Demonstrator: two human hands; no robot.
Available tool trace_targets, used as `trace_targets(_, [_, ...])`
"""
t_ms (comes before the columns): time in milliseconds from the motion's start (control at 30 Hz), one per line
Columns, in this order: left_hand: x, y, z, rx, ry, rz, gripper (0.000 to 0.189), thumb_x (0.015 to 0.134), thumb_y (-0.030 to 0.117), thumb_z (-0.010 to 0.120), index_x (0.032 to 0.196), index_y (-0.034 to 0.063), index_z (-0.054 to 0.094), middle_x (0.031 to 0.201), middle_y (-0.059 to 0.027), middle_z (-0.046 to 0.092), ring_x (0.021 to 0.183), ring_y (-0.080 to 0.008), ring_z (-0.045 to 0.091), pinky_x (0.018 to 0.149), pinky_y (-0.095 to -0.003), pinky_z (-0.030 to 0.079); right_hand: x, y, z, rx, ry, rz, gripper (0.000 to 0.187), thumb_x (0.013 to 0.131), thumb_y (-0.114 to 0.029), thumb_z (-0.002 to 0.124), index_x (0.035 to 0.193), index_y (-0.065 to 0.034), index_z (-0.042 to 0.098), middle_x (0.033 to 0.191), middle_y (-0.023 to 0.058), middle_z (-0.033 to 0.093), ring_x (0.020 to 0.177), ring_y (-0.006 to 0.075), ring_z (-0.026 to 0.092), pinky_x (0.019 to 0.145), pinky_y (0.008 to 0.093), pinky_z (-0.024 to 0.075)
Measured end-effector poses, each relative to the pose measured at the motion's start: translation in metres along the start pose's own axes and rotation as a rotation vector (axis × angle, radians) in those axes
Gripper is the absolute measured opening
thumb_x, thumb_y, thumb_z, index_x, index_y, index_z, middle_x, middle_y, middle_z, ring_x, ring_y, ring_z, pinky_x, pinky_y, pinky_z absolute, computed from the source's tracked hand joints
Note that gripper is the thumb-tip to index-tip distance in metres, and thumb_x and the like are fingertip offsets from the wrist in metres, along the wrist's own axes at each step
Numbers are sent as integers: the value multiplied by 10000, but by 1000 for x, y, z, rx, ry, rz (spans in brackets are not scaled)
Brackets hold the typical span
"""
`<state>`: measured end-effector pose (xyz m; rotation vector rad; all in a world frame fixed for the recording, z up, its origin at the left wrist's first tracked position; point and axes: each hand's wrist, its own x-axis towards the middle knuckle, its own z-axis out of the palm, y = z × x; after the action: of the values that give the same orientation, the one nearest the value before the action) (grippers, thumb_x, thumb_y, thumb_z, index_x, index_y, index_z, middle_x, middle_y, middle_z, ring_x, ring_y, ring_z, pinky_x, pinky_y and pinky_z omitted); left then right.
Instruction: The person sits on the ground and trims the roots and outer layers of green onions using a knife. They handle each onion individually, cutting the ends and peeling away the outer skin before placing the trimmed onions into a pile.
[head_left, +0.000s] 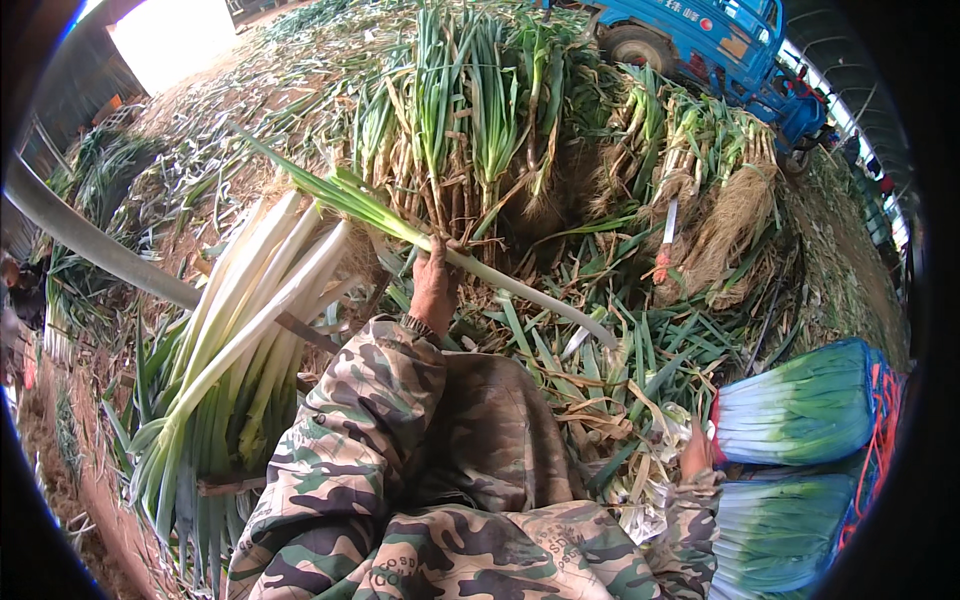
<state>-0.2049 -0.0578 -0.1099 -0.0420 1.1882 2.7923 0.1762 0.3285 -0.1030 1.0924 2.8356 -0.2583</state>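
Observation:
My left hand (435, 289) grips a long green onion (517, 285) around its stalk. Its green leaves point up and left, and its pale root end hangs down to the right. Beside that arm, a heap of peeled green onions (247, 300) leans with white ends up and leaves drooping, on a wooden bar (229, 486). My right hand (696, 454) is low on the right, by dry peeled skins (645, 495) and a green-and-white onion-patterned pack (795, 405). Its fingers are mostly hidden, so whether it holds anything is unclear.
Unpeeled green onions (465, 112) stand upright ahead. Rooty bundles (739, 202) lie to the right, with a red-handled knife (663, 259) against them. A curved grey pipe (105, 247) crosses at left. A blue cargo vehicle (705, 45) is parked behind. Leaf scraps (652, 360) cover the ground.

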Motion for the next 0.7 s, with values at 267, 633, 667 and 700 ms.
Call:
trace_targets(267, [-30,-11,36,-54,-114,-202,317,916,416,528,1011,115,505,913,-15,601,831,-125,547,724,-283,447,31,-280,-37,188,619,-892,202,786,-70,646,986,-43,655,963,104,636,869,251,625,727,379,530])
trace_targets(633, [-40,-13,52,-114,-155,-296,403,906,479,496,1055,105,494,959,-39,605,813,-144,560,697,-280,455,65,-354,-11,118,526,-926,59,818,-94,539,849,-43,541,825,124,530,758,295,574,693,394,463])
trace_targets(667, [-40,-12,53,-82,-151,-307,416,910,496,477,1048,104,486,952,-38,600,803,-141,551,686,-279,445,66,-355,-10,135,526,-915,59,825,-97,534,846,-42,539,821,132,528,744,303,574,688,401,465])
trace_targets(700, [-40,-12,54,-98,-143,-313,413,909,495,481,1032,101,486,896,-31,586,781,-144,541,678,-279,439,67,-355,-10,181,456,-867,114,829,-130,526,892,-37,547,800,127,554,721,301,586,652,393,474])
